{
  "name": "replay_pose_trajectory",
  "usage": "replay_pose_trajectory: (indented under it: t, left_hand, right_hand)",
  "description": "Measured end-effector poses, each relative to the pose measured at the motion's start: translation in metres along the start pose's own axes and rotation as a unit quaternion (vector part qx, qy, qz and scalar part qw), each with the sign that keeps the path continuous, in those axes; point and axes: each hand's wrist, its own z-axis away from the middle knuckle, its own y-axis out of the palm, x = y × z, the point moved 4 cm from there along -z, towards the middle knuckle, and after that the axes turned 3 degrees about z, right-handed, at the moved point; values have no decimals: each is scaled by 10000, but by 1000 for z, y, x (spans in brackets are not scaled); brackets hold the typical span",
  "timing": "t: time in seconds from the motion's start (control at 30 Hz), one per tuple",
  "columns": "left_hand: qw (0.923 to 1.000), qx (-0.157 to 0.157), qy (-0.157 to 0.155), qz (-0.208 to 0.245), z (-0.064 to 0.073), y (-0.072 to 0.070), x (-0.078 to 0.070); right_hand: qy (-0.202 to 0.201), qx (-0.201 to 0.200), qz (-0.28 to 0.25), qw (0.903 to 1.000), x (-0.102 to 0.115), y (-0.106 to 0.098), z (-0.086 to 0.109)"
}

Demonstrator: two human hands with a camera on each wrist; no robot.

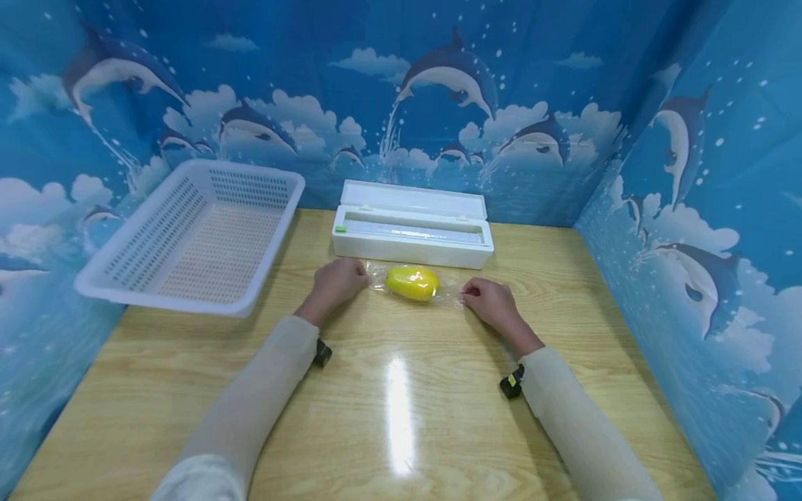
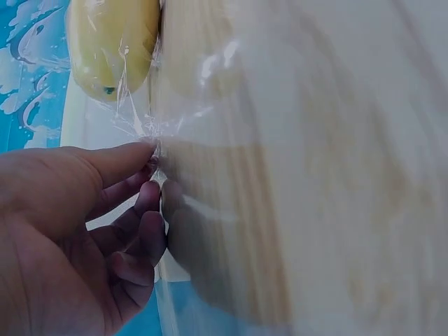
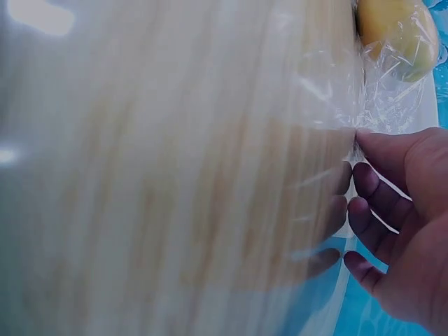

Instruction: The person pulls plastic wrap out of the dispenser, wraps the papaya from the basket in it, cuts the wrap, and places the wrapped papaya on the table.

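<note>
A smooth yellow fruit (image 1: 412, 282), shaped like a mango, lies wrapped in clear plastic wrap (image 1: 447, 291) on the wooden table. At the fruit's left, my left hand (image 1: 339, 284) pinches one gathered end of the wrap between thumb and fingers. My right hand (image 1: 492, 305) pinches the opposite end in the same way. In the left wrist view the wrap is bunched at the thumb tip, and the fruit (image 2: 115, 45) is above it. Creased film (image 3: 392, 87) runs from the fruit to the right thumb in the right wrist view.
Just behind the fruit stands a white wrap dispenser box (image 1: 410, 252), its lid (image 1: 413, 198) raised, with a roll (image 1: 413, 231) inside and a green slider (image 1: 340, 229). A white perforated basket (image 1: 182, 303) sits at the left. Blue dolphin-print curtains (image 1: 351, 83) enclose the table (image 1: 351, 417).
</note>
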Motion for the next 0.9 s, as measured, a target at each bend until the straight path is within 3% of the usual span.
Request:
replay_pose_trajectory:
  t: [0.17, 0.33, 0.47, 0.9]
  left_hand:
    - [10000, -5, -83, -46, -2, 3, -1]
    - [9998, -48, 165, 58, -4, 5, -4]
    - [9996, 58, 279, 36, -2, 6, -4]
    - [9999, 98, -37, -82, 8, 0, -2]
  right_hand:
    - [-64, 10, 92, 9999, 1, 1, -1]
    - [-27, 42, 29, 10000, 1, 0, -2]
    - [-239, 31, 110, 9996, 4, 0, -4]
    - [-476, 102, 1109, 9926, 8, 0, -12]
